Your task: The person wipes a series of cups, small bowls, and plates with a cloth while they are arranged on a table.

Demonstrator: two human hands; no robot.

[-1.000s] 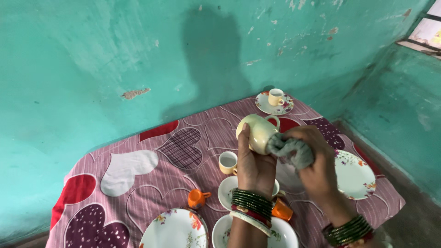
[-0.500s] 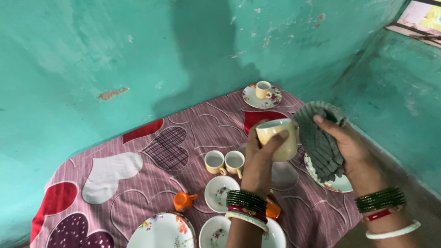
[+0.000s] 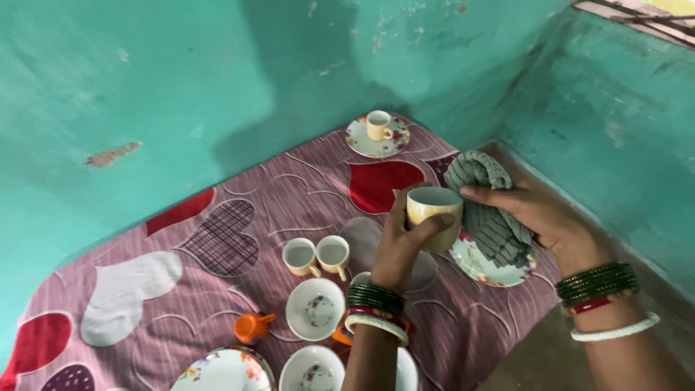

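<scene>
My left hand [image 3: 402, 239] grips a yellow cup [image 3: 435, 215] upright above the table, fingers wrapped round its side. My right hand [image 3: 539, 210] holds a grey ribbed cloth [image 3: 486, 206] pressed against the cup's right side. Below the cloth lies a floral plate [image 3: 483, 269]. Both wrists wear green bangles.
The table [image 3: 217, 217] is covered by a maroon cloth with heart shapes. On it stand two small cups [image 3: 317, 255], a saucer [image 3: 315, 309], an orange cup [image 3: 251, 327], more plates at the near edge, and a cup on a saucer [image 3: 377, 132] at the far corner. Teal walls close in behind and right.
The cup was turned from tilted to upright. My right hand pulled the cloth out of the cup and now holds it against the cup's side. The view shifted right.
</scene>
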